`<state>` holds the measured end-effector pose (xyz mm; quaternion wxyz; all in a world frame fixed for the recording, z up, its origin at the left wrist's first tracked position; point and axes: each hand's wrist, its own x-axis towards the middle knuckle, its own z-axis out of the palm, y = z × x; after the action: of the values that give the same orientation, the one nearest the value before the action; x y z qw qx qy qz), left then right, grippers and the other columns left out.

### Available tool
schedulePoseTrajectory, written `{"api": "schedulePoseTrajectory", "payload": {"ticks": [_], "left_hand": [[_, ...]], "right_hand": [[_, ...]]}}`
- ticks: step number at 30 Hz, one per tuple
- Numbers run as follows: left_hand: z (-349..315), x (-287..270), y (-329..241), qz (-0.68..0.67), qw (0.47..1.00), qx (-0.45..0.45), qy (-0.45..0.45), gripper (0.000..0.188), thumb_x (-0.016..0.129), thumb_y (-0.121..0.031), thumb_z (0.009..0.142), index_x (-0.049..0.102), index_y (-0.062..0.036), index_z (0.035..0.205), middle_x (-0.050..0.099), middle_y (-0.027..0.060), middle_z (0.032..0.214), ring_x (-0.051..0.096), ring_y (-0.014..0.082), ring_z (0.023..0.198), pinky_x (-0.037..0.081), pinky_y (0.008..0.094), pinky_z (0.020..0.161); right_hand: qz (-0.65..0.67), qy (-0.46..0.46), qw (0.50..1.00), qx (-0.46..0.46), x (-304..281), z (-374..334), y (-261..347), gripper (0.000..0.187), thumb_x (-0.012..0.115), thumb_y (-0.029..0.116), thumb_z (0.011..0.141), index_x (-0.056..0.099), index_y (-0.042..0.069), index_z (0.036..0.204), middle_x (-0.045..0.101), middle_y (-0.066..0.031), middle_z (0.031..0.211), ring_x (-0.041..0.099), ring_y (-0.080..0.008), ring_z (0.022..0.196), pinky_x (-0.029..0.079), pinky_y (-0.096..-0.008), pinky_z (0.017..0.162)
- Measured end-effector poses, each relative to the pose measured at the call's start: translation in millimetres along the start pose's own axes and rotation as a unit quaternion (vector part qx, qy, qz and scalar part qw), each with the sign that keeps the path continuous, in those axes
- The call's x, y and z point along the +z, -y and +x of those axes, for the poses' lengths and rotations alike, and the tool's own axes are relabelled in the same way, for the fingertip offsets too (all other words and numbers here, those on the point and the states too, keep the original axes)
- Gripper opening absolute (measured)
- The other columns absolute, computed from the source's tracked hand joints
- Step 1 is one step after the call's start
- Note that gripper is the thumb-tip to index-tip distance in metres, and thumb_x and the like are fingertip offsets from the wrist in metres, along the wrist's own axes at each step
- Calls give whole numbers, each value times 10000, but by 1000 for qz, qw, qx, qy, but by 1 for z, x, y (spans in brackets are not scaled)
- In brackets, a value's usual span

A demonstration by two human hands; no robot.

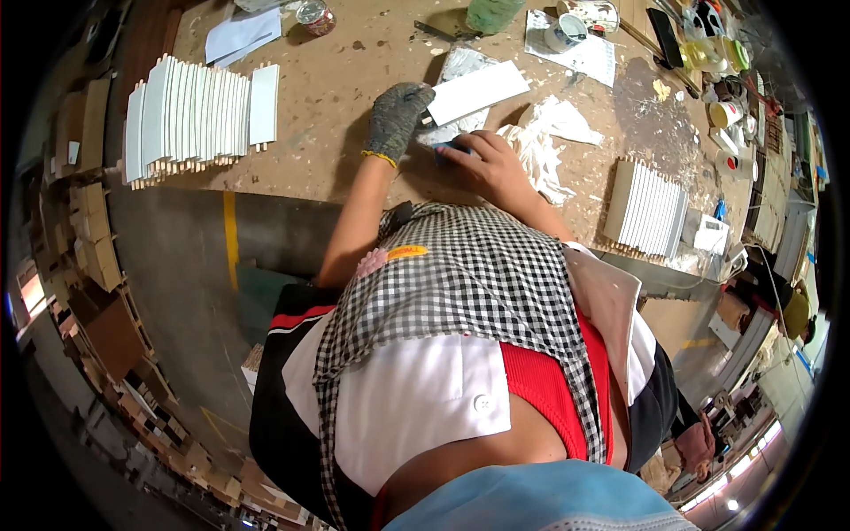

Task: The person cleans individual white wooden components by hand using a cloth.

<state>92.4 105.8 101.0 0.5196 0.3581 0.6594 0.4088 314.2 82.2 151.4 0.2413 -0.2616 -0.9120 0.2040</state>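
Observation:
A white painted slat (481, 92) with short wooden pegs at its end lies slantwise over a paint-stained white block (465, 64) on the workbench. My left hand (398, 121), in a dark grey glove with a yellow cuff, grips the slat's left end with curled fingers. My bare right hand (498, 168) is closed around a small blue object (452, 152) just below the slat; its kind is mostly hidden by the fingers. Close to the right hand lies a crumpled white cloth (553, 133).
A long row of pegged white slats (199, 111) stands at the bench's left, another row (645, 208) at the right near its front edge. Toward the back are a green container (494, 14), a red-and-white tin (315, 16), papers (243, 37) and a white cup (565, 34).

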Motion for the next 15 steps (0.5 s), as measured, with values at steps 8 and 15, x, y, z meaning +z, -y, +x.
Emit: {"api": "schedulePoseTrajectory", "payload": {"ticks": [8, 15], "left_hand": [[1, -9, 26, -143, 990, 14, -15, 240, 743, -144, 865, 747, 27, 1035, 730, 65, 970, 662, 138, 818, 540, 292, 745], [-5, -5, 18, -156, 986, -46, -33, 270, 752, -139, 858, 738, 36, 1063, 731, 74, 985, 666, 143, 844, 541, 291, 753]], "right_hand": [[14, -226, 939, 258, -7, -7, -40, 464, 713, 39, 835, 630, 102, 1287, 599, -154, 1097, 592, -325, 992, 496, -399, 857], [-21, -273, 902, 335, -13, -28, -92, 411, 703, 117, 880, 629, 100, 1284, 602, -168, 1081, 593, -329, 981, 500, -397, 843]]}}
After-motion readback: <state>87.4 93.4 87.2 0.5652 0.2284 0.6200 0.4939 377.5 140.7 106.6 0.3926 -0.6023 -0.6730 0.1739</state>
